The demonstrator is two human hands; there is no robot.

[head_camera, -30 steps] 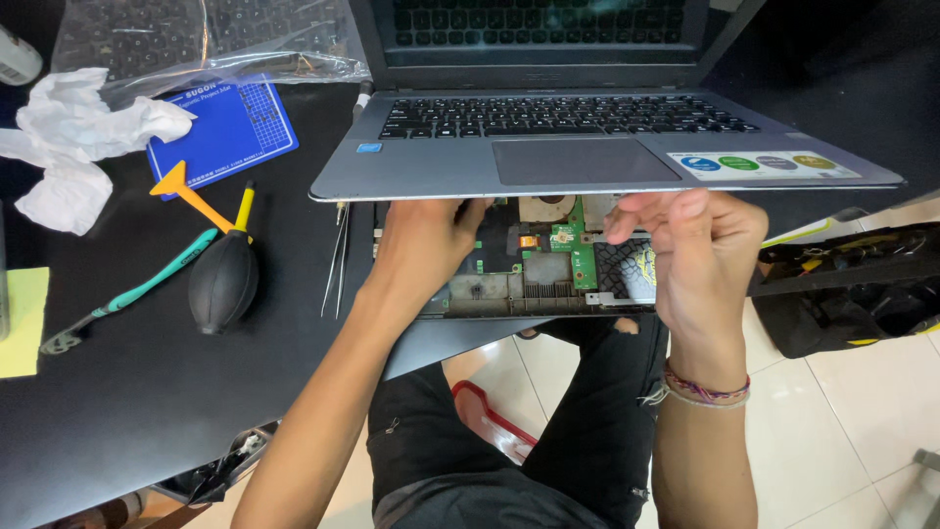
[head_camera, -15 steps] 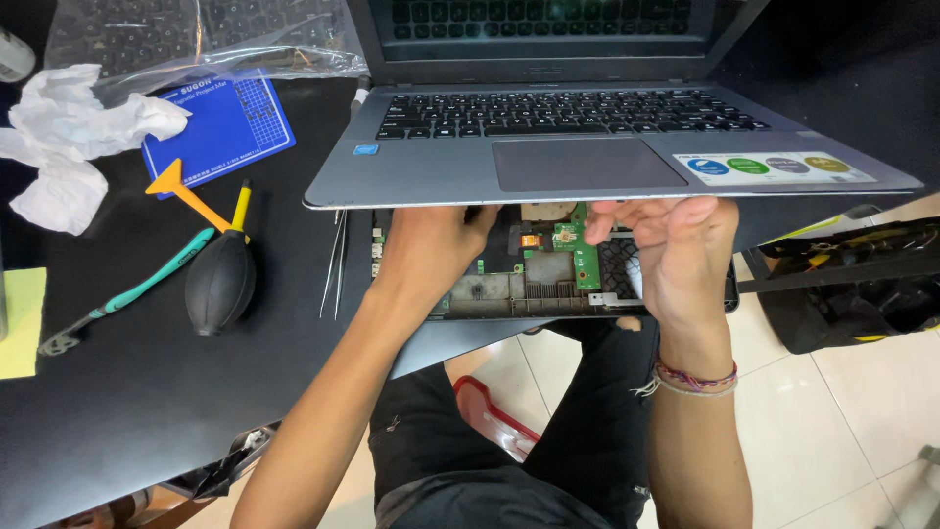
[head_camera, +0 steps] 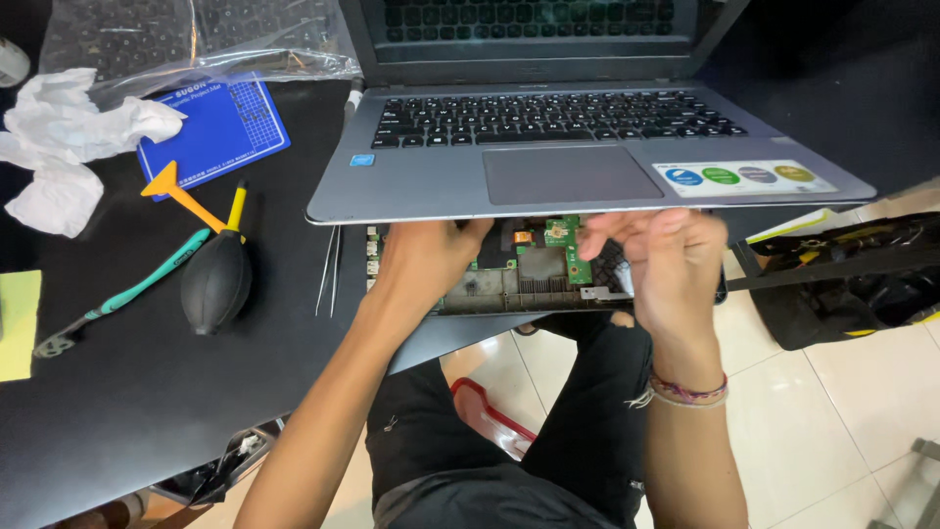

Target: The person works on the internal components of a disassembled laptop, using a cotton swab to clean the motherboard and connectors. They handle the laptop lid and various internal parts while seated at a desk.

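1. Two hands meet under the raised front edge of a grey laptop top case, near the middle of the frame. The left hand reaches beneath the lifted edge with its fingers tucked out of sight, so whether they pinch anything cannot be told.
2. The right hand is right of centre, fingers bent and bunched up against the underside of the same edge; what they close on is hidden, though they touch the case's front lip.
3. Below the lifted case lies the laptop's open base, showing a green circuit board and grey frame between the two hands.
4. The case, with its keyboard and touchpad, tilts upward at the front, and the dark screen stands at the top of the frame.
5. Left of the laptop, on the black table, lie thin metal tweezers, a black rubber air blower, a teal-handled tool and an orange pry tool.
6. At the upper left sit a blue mat, crumpled white tissue and a clear plastic bag.
7. A black and yellow bag rests on the tiled floor at the right.
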